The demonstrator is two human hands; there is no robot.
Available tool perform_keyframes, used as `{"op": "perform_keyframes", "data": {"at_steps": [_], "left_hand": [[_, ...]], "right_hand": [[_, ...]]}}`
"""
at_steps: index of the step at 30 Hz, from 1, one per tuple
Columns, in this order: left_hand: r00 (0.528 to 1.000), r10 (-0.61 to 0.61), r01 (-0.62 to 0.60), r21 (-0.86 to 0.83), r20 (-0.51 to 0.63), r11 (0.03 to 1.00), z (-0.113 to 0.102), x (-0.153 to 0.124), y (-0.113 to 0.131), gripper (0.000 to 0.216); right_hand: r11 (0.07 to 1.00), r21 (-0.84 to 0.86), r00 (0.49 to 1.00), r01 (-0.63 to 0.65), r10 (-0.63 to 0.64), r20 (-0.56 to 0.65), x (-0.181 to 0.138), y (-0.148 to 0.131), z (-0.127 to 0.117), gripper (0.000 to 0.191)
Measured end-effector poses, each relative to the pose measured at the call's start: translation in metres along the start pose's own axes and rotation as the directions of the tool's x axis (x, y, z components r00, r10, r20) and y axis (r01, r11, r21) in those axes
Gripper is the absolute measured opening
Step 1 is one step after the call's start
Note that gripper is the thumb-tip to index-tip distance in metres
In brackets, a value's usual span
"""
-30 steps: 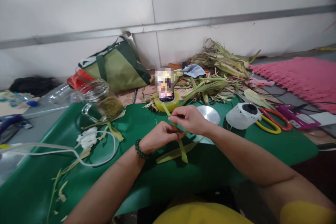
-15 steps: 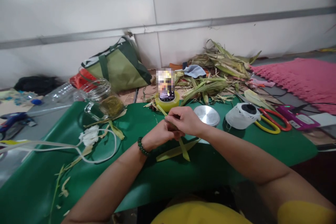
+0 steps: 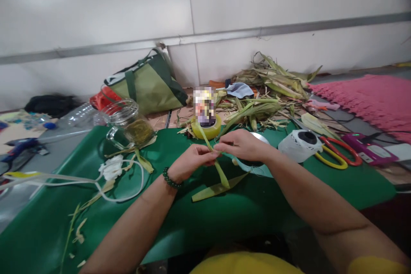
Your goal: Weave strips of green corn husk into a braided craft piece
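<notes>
My left hand (image 3: 192, 162), with a green bead bracelet at the wrist, pinches a narrow green corn husk strip (image 3: 221, 172) that slants from the tape roll down toward me. Just to its right, my right hand (image 3: 240, 144) has its fingertips pressed together close to the strip; what lies between them is too small to make out. Beneath the strip's lower end another corn husk piece (image 3: 208, 192) lies on the green mat (image 3: 244, 227). Partly behind my right forearm is a round metal lid (image 3: 261, 138).
A phone (image 3: 204, 105) stands in a yellow tape roll (image 3: 214, 130). To the right are a white thread spool (image 3: 297, 145) and scissors (image 3: 335, 158). At left stands a glass jar (image 3: 139, 130), near a white cord (image 3: 118, 200). Corn husks (image 3: 272, 81) are heaped at the back.
My right hand has shifted right, off the top of my left hand, so the strip between them shows more. The left hand keeps its grip. The camera view has tilted slightly up.
</notes>
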State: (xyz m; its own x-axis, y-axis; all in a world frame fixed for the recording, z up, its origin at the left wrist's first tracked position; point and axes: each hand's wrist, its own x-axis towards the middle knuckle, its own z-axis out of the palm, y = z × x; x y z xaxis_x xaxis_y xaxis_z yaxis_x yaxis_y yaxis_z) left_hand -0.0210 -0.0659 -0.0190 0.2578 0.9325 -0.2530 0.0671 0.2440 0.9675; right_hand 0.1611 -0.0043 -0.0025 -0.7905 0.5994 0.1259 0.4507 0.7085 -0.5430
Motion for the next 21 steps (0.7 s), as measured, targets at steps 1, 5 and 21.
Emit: {"op": "perform_keyframes", "data": {"at_steps": [1,5,21], "left_hand": [[1.0,0.019,-0.019,0.049,0.003,0.999,-0.001,0.0,0.0,0.03],[0.993,0.074,-0.094,0.241,0.094,0.966,-0.003,-0.003,0.002,0.024],[0.995,0.046,-0.071,0.295,0.093,0.953,-0.004,-0.009,0.007,0.029]], "right_hand": [[0.999,0.023,0.999,0.029,-0.03,0.039,-0.001,0.002,-0.002,0.038],[0.972,0.188,0.974,0.138,-0.168,0.154,-0.003,0.012,-0.008,0.032],[0.951,0.281,0.968,0.129,-0.183,0.174,-0.003,0.015,-0.012,0.038]]}}
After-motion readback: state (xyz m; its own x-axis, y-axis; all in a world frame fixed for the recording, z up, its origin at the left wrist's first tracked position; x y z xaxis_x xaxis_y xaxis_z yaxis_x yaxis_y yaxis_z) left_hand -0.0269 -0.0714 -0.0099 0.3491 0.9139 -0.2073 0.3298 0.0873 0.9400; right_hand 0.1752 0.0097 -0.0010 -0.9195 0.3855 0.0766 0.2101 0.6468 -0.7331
